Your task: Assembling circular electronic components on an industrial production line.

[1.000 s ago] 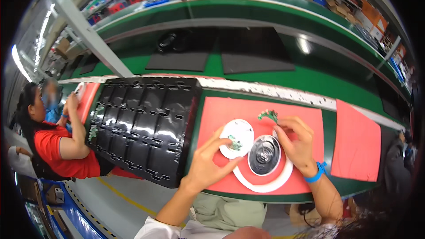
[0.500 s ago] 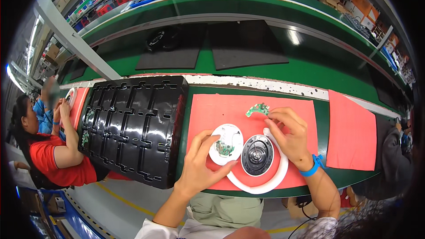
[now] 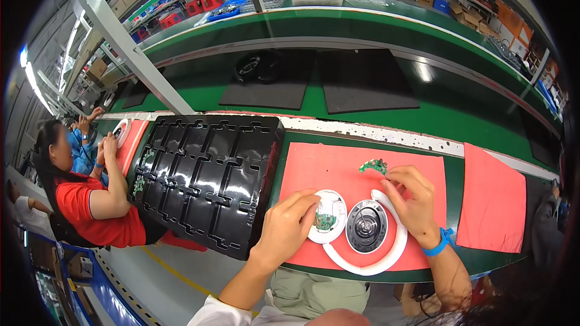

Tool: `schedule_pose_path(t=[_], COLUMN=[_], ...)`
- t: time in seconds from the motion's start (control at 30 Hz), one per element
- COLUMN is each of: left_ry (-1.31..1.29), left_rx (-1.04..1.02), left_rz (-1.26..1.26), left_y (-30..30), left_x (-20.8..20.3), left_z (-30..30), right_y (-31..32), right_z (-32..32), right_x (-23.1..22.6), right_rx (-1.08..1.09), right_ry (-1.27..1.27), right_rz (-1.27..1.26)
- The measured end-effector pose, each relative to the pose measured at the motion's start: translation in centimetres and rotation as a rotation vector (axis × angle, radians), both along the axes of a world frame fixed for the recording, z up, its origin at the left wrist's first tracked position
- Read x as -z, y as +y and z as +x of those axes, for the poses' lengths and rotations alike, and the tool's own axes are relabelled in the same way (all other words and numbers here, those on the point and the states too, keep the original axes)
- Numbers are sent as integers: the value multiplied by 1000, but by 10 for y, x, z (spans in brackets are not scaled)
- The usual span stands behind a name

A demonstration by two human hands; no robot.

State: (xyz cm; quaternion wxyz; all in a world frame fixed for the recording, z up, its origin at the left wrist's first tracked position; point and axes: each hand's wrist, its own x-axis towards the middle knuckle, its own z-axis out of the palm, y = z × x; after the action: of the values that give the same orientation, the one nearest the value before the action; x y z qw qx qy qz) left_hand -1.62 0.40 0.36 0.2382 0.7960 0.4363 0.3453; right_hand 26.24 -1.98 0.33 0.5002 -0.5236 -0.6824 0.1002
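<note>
A white headphone [image 3: 394, 245] lies on a pink mat [image 3: 308, 163]. Its left ear cup [image 3: 339, 204] is an uncovered white shell with a green circuit board [image 3: 325, 223] and thin wires inside. My left hand [image 3: 289, 224] is closed at the left rim of that cup, fingertips drawn together over its edge; the thumb is mostly hidden. The other ear cup [image 3: 367, 227] shows a round black face inside the curve of the white band. Above it, my right hand [image 3: 412, 198] pinches a small curved green circuit board [image 3: 373, 166] between thumb and fingertips.
Left of the mat stands a large black compartment tray [image 3: 205, 175] with small green boards in it. Another pink mat [image 3: 492, 205] lies at right. Beyond the white ledge are black pads [image 3: 365, 81] and a dark headphone [image 3: 257, 67]. A person in red [image 3: 99, 205] works at left.
My left fingers have gone from spread around the open ear cup to gathered at its left rim. The right hand still holds the curved board. The whole view has shifted.
</note>
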Motion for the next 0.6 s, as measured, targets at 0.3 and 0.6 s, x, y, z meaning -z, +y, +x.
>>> schedule_pose_path(t=[0.3, 0.6], left_ry=[-189, -309], left_rx=[83, 30], left_rz=[22, -21], left_y=[-16, -25], left_x=[10, 24], left_z=[-10, -11], right_y=[-2, -6], right_z=[5, -28], right_x=[-4, -39], right_rx=[46, -80], right_ry=[-67, -412], right_rz=[-19, 63])
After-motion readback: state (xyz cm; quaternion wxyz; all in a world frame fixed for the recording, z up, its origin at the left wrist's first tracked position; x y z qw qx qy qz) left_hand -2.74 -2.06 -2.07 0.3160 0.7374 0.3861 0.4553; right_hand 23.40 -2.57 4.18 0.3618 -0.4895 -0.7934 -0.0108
